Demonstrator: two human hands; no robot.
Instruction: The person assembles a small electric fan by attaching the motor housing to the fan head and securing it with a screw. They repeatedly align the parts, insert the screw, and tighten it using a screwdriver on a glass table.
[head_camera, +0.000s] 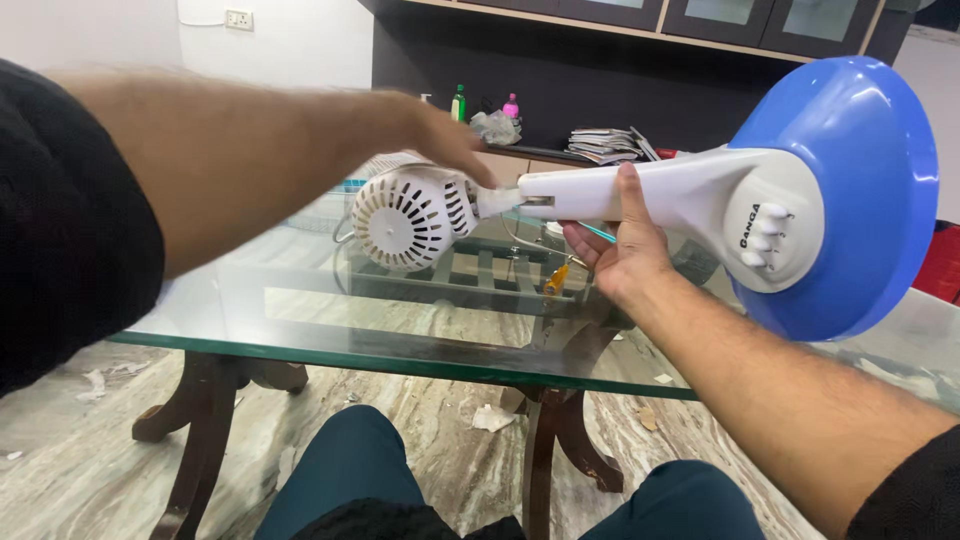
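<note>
A table fan lies sideways in the air above a glass table (300, 345). Its white stand (640, 190) runs from a blue round base (860, 190) with push buttons at the right to a white slotted motor housing (405, 220) at the left. My right hand (620, 245) grips the white stand from below, thumb over the top. My left hand (450, 140) reaches across and rests on top of the motor housing where it joins the stand; its fingers are blurred. A screwdriver with an orange handle (556, 280) lies on the glass under the stand.
The glass table stands on dark wooden legs (200, 430) over a marble floor. A dark counter at the back carries bottles (459, 103), a crumpled bag (497, 127) and a stack of papers (605, 145). My knees (350, 470) are under the table's near edge.
</note>
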